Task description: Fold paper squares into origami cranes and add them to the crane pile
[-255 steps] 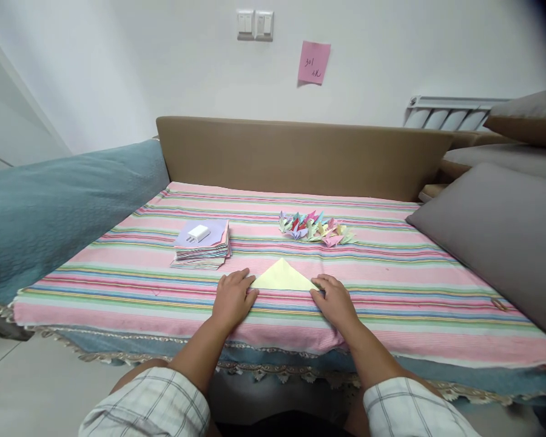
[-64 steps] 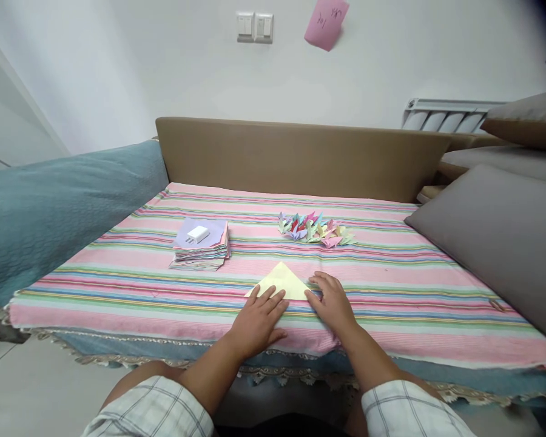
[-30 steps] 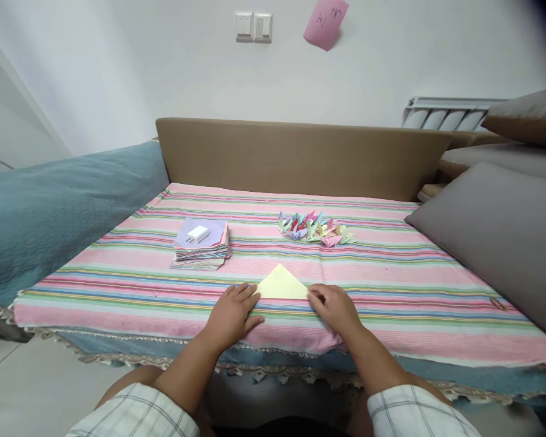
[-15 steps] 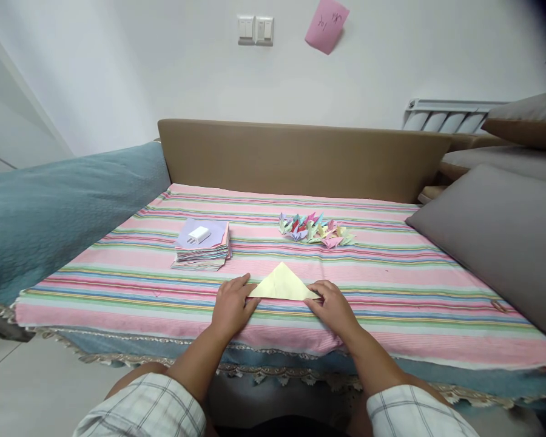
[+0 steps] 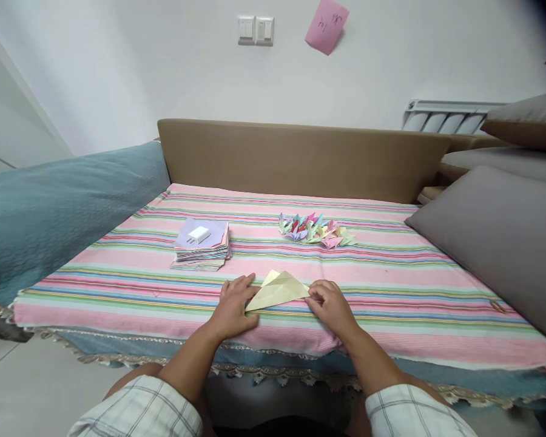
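A pale yellow sheet of origami paper (image 5: 279,290), folded into a triangle, lies on the striped cloth in front of me. Its upper layer is shifted and a little raised, so a strip of the layer below shows at the top left. My right hand (image 5: 331,303) pinches the right corner between thumb and fingers. At the left corner rests my left hand (image 5: 234,306), fingers apart on the cloth, with the paper's tip between thumb and forefinger but not visibly gripped.
Left of the paper stands a stack of coloured paper (image 5: 202,252) with a white charger plug (image 5: 199,234) on top. Beyond it lie several folded paper cranes (image 5: 316,229). A grey cushion (image 5: 495,237) is at the right, a blue-covered armrest (image 5: 73,206) at the left.
Both hands gripped the triangle's corners half a second ago. Now the left fingers have spread, and the upper layer has swung toward me and to the left. The right hand still pinches its corner.
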The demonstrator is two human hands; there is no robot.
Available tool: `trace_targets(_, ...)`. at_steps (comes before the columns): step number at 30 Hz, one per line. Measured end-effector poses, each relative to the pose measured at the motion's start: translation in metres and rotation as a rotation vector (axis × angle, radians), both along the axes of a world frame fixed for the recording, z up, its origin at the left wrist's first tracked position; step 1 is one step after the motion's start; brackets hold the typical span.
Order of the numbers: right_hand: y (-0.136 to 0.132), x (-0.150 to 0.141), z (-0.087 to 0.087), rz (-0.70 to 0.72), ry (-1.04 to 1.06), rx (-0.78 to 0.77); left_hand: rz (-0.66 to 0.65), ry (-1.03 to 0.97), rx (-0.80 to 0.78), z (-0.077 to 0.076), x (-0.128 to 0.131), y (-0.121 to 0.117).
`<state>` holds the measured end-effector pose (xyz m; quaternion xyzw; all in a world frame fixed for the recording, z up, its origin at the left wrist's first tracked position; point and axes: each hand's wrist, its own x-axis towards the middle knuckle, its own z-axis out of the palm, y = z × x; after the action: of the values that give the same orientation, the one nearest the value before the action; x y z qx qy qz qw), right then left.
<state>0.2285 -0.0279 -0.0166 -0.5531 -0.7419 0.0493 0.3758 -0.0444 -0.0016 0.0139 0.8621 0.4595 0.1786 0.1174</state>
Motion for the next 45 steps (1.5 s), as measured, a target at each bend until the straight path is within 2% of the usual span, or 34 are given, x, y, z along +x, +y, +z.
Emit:
trace_targets(5,-0.001,-0.001,0.000,-0.030,-0.052,0.015,0.005,-0.010,0.029,-0.005,0.002,0.001)
trace_targets(10,-0.002,-0.002,0.001,-0.040,-0.060,0.080,0.081,-0.072,0.309,-0.011,0.009,0.003)
trace_targets(13,-0.001,0.001,-0.002,-0.027,-0.081,0.088,0.051,-0.050,0.374,-0.012,0.011,0.003)
trace_targets(19,0.001,0.006,-0.008,0.021,-0.150,-0.012,-0.020,0.041,0.259,-0.012,0.009,-0.002)
trace_targets(25,-0.003,0.006,0.001,0.052,-0.095,-0.178,-0.137,0.066,0.240,-0.008,0.000,-0.003)
trace_targets(30,-0.009,0.006,0.009,0.124,-0.083,-0.233,-0.078,0.055,0.241,-0.017,0.000,0.002)
trace_targets(36,-0.009,0.004,0.006,0.125,-0.092,-0.207,0.007,-0.029,0.228,-0.021,0.005,0.009)
trace_targets(41,-0.002,0.005,0.003,0.094,-0.028,-0.115,0.022,-0.191,0.152,-0.011,0.005,0.011)
trace_targets(45,-0.002,0.006,0.009,0.090,0.139,-0.060,0.067,-0.406,0.011,-0.003,0.003,0.010)
